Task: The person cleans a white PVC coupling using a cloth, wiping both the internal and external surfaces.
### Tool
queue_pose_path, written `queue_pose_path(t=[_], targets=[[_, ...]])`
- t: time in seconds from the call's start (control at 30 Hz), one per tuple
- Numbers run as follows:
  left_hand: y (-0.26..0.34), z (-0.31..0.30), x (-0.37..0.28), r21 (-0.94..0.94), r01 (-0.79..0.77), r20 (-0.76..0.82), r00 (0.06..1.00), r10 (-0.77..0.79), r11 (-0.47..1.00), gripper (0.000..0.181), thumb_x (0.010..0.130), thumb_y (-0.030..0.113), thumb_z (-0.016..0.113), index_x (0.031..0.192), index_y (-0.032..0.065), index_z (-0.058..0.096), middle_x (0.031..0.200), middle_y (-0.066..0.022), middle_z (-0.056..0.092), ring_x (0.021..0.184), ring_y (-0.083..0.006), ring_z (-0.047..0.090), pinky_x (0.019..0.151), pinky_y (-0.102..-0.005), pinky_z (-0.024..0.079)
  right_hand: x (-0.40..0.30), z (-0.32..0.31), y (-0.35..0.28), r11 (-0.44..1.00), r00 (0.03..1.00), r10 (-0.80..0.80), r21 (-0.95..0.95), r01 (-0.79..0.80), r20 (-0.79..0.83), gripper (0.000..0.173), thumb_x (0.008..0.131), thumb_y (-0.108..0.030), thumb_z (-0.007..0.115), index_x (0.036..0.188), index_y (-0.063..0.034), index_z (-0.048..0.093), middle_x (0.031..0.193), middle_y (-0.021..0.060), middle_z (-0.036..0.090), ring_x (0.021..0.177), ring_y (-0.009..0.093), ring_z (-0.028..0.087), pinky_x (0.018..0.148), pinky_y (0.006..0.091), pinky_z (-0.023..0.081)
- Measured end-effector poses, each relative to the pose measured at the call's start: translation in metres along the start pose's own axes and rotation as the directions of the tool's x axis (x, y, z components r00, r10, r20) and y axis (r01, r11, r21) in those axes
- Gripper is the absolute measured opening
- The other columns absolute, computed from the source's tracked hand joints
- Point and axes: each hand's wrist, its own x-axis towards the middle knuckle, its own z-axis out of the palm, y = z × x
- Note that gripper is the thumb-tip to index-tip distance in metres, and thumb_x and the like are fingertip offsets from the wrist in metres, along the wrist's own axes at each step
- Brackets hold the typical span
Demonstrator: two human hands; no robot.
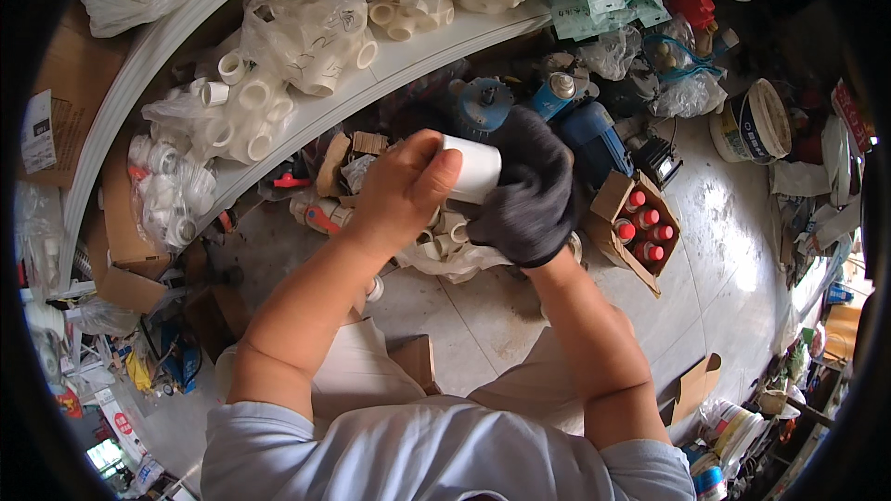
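Observation:
A short white plastic pipe fitting (473, 168) is held up in front of me. My bare left hand (411, 188) grips its left end, thumb on top. My right hand (525, 188), in a dark grey knit glove, is at the fitting's right end, fingers curled; the glove is blurred and hides whether they grip it. Below the hands, an open plastic bag (463, 264) of white fittings lies on the tiled floor. Just beyond the glove is a blue round tool part (485, 104) with a central shaft. A white valve with a red lever (324, 216) lies left of the bag.
A carton of red-capped bottles (605, 212) stands at right, near a blue motor (595, 136) and a spray can (557, 94). A white bucket (759, 122) is farther right. Bags of fittings (306, 28) line the long pale shelf (411, 59). Cardboard (415, 362) lies between my legs.

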Motion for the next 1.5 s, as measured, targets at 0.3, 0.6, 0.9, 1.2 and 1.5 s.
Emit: queue_pose_path(t=[0.3,0.6,0.9,1.2,1.5], targets=[[-0.004,0.009,-0.003,0.165,-0.197,0.069,0.98,0.188,0.966,0.052,0.084,0.054,0.046,0.084,0.0032,0.054,0.069,-0.015,0.058,0.064,-0.0355,0.058,0.055,-0.0396,0.045,-0.008,-0.016,0.017,0.886,0.943,-0.299,-0.325,0.331,0.145,0.023,0.07,-0.004,0.064,0.092,0.0012,0.06,0.092,0.0129,0.058,0.082,0.026,0.057,0.073,0.0319,0.046],[-0.015,-0.002,0.002,-0.016,-0.549,0.182,0.82,0.542,0.836,0.069,0.073,0.068,0.05,0.094,0.0031,0.057,0.083,-0.0094,0.062,0.074,-0.0277,0.059,0.068,-0.0352,0.043,-0.011,-0.016,0.016,0.853,0.866,0.173,0.368,-0.37,0.469,0.026,0.077,-0.01,0.064,0.1,-0.0044,0.056,0.093,0.0062,0.058,0.078,0.016,0.057,0.067,0.0296,0.05],[-0.003,-0.016,0.011,0.247,-0.564,0.215,0.825,0.523,0.788,0.069,0.059,0.065,0.067,0.091,0.0045,0.058,0.08,-0.0075,0.059,0.072,-0.0256,0.056,0.068,-0.0341,0.042,0.02,-0.027,-0.021,0.965,0.892,-0.074,-0.192,0.177,0.447,0.059,0.05,-0.017,0.077,0.102,-0.0027,0.054,0.098,0.0147,0.055,0.087,0.03,0.053,0.079,0.0364,0.043],[0.001,-0.005,0.006,0.221,-0.506,0.189,0.861,0.473,0.833,0.075,0.057,0.065,0.069,0.099,0.0041,0.056,0.084,-0.0102,0.062,0.08,-0.0278,0.06,0.075,-0.0355,0.044,-0.004,-0.02,0.003,0.878,0.893,-0.037,-0.413,0.243,0.449,0.054,0.05,-0.026,0.074,0.098,-0.0077,0.059,0.099,0.0155,0.057,0.091,0.034,0.053,0.08,0.0411,0.042],[-0.001,0.0,0.003,-0.079,-0.424,0.18,0.884,0.431,0.902,0.068,0.057,0.036,0.084,0.11,0.0084,0.052,0.104,-0.0089,0.052,0.096,-0.0229,0.05,0.085,-0.034,0.04,-0.003,-0.022,-0.004,0.875,0.949,-0.169,-0.402,0.269,0.267,0.046,0.055,-0.026,0.072,0.095,-0.0085,0.06,0.09,0.013,0.059,0.089,0.033,0.053,0.082,0.0382,0.041]])
